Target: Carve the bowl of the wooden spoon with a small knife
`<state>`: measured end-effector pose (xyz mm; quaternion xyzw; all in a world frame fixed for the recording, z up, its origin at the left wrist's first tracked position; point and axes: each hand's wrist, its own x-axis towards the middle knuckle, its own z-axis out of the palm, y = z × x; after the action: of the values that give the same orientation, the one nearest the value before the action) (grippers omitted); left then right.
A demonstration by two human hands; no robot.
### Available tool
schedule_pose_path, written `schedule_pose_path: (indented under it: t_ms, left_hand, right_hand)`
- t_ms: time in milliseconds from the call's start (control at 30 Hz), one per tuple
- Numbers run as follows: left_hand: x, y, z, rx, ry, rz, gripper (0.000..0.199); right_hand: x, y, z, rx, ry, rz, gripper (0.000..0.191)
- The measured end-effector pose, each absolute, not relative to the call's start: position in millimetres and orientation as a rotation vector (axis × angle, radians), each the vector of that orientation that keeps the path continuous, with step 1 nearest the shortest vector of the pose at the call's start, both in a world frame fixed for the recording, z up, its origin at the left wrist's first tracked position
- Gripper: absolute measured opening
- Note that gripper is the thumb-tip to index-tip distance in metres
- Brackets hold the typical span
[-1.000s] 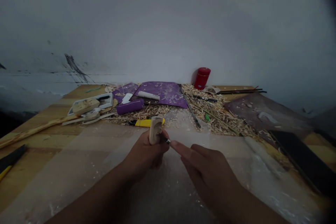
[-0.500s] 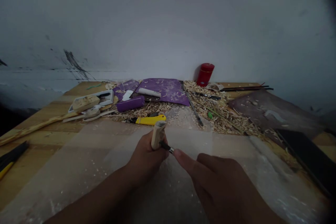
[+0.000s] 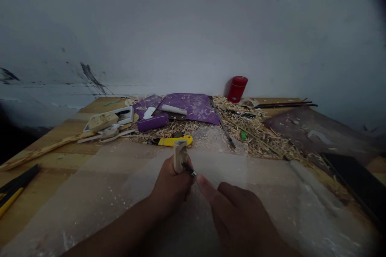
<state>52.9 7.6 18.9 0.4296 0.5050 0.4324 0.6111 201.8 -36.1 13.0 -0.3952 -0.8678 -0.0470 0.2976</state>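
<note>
Upright in my left hand [image 3: 171, 180] is a small pale wooden piece [image 3: 180, 156], its upper part showing above the closed fingers. My right hand [image 3: 235, 204] grips a thin carving tool [image 3: 189, 169] with a dark blade and a silver collar; the index finger lies along it. The blade's end touches the lower part of the wood. Most of the tool's handle is hidden by my right hand. Just behind the wood lies a yellow utility knife [image 3: 175, 141].
Wood shavings [image 3: 259, 138] spread across the back, around a purple sheet [image 3: 193, 106] and purple roll [image 3: 152, 122]. A red canister [image 3: 237, 89] stands by the wall. A white tray [image 3: 129, 115] lies left, a dark flat object [image 3: 352, 180] right, black-and-yellow tool [image 3: 18, 188] far left.
The view has shifted slightly, so the table items appear a little lower and further right. The wooden piece looks turned a little, and my right hand has moved slightly left with the tool.
</note>
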Motion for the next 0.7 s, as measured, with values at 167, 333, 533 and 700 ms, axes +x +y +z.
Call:
schedule_pose_path:
  t_ms: [167, 333, 533, 700]
  left_hand:
    - [54.6, 5.5, 20.2, 0.982, 1.203, 1.035, 0.010]
    - [53.2, 6.1, 19.7, 0.948, 1.135, 1.007, 0.012]
    - [54.4, 5.4, 22.4, 0.857, 1.127, 1.022, 0.013]
    - [54.0, 7.3, 23.8, 0.882, 1.125, 1.019, 0.013]
  right_hand:
    - [200.0, -35.2, 6.2, -1.026, -2.283, -0.106, 0.040]
    - [200.4, -33.6, 3.1, -1.001, -2.271, -0.139, 0.040]
    - [195.5, -32.4, 5.0, -0.977, -2.199, -0.106, 0.039]
    - [191.7, -34.0, 10.7, -1.043, -2.196, -0.007, 0.041]
